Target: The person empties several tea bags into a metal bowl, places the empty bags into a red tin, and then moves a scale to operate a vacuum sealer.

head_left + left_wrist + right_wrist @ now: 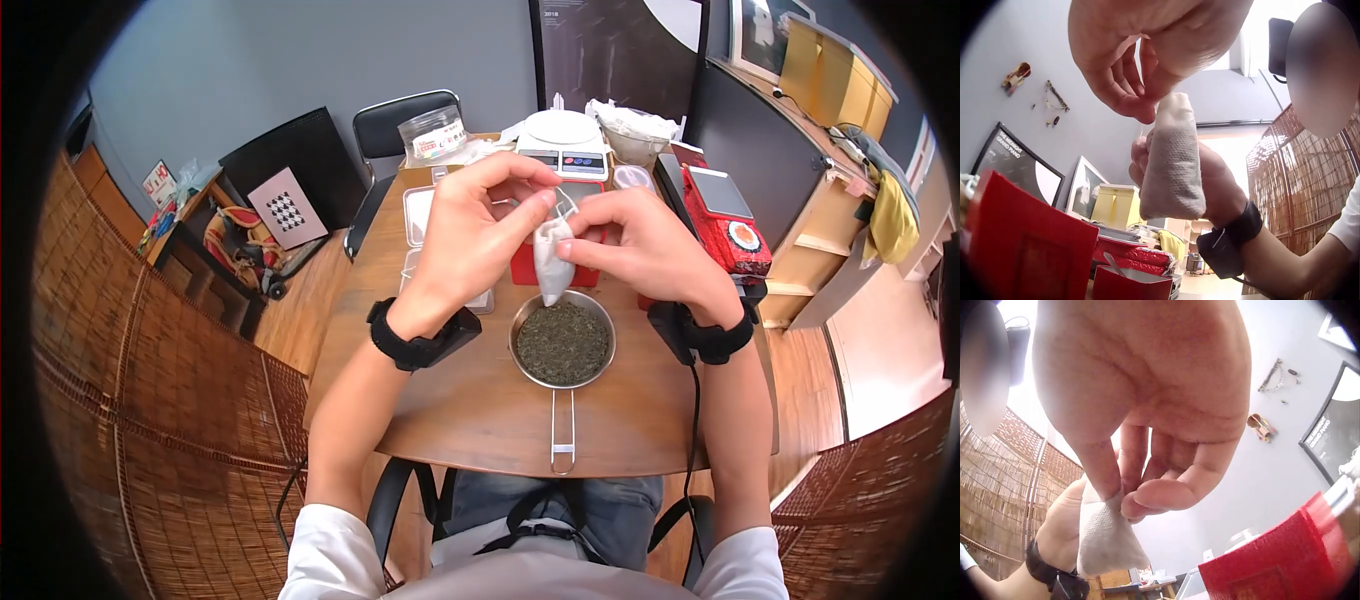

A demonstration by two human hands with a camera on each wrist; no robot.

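Note:
A small white drawstring bag [553, 262], plump at its lower end, hangs between both hands. My left hand [482, 222] pinches the thin white string at its top between thumb and fingertips. With thumb and index finger my right hand [640, 240] pinches the bag just below its mouth. The bag's woven fabric [1174, 172] shows in the left wrist view. Close under it on the table stands a round steel pan [563, 384] with a wire handle, filled with dried green leaves [562, 343].
Behind the hands are a red box [524, 268] and a white kitchen scale [562, 128]. Clear plastic containers [418, 212] lie at the left, near a clear jar [433, 134]. A bowl of white bags [635, 130] stands at the back; red packages [728, 235] are stacked at right.

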